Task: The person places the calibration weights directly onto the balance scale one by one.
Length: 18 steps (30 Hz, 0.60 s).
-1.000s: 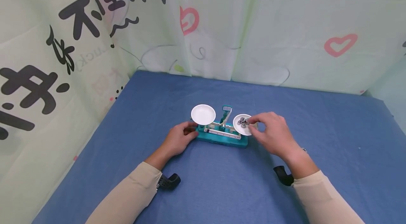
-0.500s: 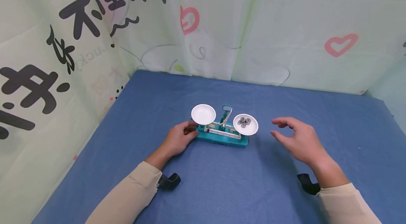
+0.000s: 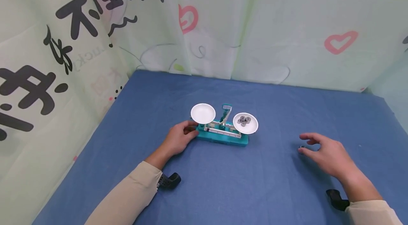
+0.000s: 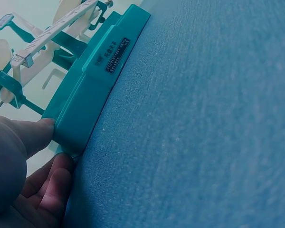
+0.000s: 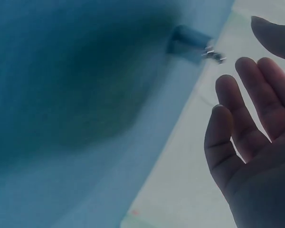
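Note:
A teal balance scale (image 3: 222, 138) with two white pans stands mid-table. My left hand (image 3: 178, 139) holds the left end of its base; in the left wrist view the thumb (image 4: 35, 135) presses the base and the curled fingers sit at its lower corner. Several small silvery metal nuts (image 3: 243, 121) lie in the right pan (image 3: 254, 126); the left pan (image 3: 203, 113) is bare. My right hand (image 3: 333, 156) hovers over the cloth at the right, fingers and thumb apart. Beside its fingertips is a small shiny metal piece (image 5: 213, 54), blurred and partly hidden in the head view.
A blue cloth (image 3: 223, 189) covers the table. Behind and to the left hangs a pale curtain (image 3: 287, 16) with black characters and pink hearts. Black wrist straps with mounts (image 3: 170, 181) sit on both forearms.
My right hand has left the nuts in the right pan and moved right and towards me, its fingers spreading apart. The left hand has stayed on the scale's base.

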Available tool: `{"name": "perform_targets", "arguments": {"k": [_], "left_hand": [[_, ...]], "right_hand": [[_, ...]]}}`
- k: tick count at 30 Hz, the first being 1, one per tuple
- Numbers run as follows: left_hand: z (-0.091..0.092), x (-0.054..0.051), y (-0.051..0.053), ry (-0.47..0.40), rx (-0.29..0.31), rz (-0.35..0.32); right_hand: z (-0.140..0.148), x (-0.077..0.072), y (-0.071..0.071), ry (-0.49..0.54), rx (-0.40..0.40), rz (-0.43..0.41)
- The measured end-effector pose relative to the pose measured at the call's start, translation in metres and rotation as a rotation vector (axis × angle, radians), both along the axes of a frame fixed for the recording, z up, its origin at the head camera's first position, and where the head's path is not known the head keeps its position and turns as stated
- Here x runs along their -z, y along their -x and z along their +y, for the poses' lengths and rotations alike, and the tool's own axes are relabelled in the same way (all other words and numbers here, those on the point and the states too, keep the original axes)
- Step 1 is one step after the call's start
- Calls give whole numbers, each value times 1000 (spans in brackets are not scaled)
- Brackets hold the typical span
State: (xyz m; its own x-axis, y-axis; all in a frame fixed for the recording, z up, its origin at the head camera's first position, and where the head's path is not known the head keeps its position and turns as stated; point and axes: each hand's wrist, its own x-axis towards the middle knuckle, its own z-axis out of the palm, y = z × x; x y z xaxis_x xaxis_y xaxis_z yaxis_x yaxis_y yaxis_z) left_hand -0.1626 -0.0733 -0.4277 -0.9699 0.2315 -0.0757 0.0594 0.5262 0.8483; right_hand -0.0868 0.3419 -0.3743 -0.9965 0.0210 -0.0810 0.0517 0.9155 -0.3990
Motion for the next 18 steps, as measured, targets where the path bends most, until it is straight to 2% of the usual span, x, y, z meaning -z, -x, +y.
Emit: {"name": "perform_targets", "arguments": {"k": [3, 10, 18], "left_hand": [[0, 0, 0, -1, 2, -3], [-1, 0, 1, -8, 7, 12], [-1, 0, 0, -3, 5, 19]], "right_hand": [[5, 5, 0, -13, 2, -35], [7, 11, 2, -64, 1, -10], [7, 15, 3, -97, 33, -42]]}}
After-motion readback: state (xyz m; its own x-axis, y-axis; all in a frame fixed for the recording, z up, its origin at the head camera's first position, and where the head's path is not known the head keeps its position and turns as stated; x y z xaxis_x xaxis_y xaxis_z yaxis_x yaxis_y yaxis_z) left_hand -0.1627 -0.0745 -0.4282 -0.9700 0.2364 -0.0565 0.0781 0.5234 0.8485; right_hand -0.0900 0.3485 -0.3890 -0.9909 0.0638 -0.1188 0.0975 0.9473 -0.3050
